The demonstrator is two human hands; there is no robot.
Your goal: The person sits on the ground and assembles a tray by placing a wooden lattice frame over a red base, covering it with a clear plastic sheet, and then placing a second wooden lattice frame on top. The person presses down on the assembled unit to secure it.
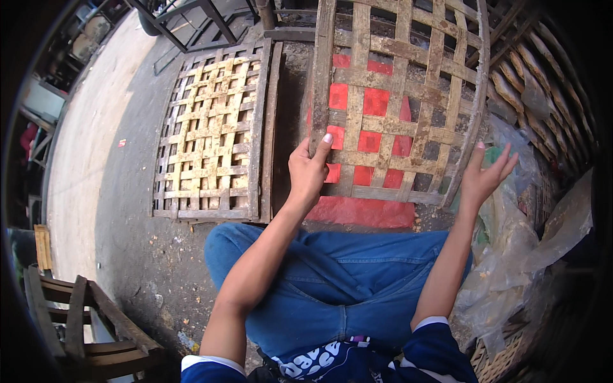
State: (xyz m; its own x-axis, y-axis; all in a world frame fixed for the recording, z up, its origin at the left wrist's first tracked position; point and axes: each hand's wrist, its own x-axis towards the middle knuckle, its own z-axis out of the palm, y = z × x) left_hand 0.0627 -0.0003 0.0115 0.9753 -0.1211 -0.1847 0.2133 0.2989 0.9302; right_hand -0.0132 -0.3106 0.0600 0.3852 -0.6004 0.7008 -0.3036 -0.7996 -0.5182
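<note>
Floor (137,255) first: grey, gritty, littered with pale crumbs, a paler strip far left of the woven frame (399,83). That frame, slatted, stained and wood-railed, is directly ahead of the seated person's blue trousers (345,281). Similar frames stacked (211,131) just left of it. Right of it, crumpled clear plastic sheeting (501,255); beyond that, a leaning row of brown, curved-edged pieces (533,96), material unclear. Slatted wooden crate (108,349) well to its near left. Red sheet (361,212) beneath it, showing through the gaps and past its near edge. Left hand (308,171) grasps its left rail, thumb on top. Right hand (486,179) beside its right rail, fingers spread, not gripping; thumb contact cannot be told.
</note>
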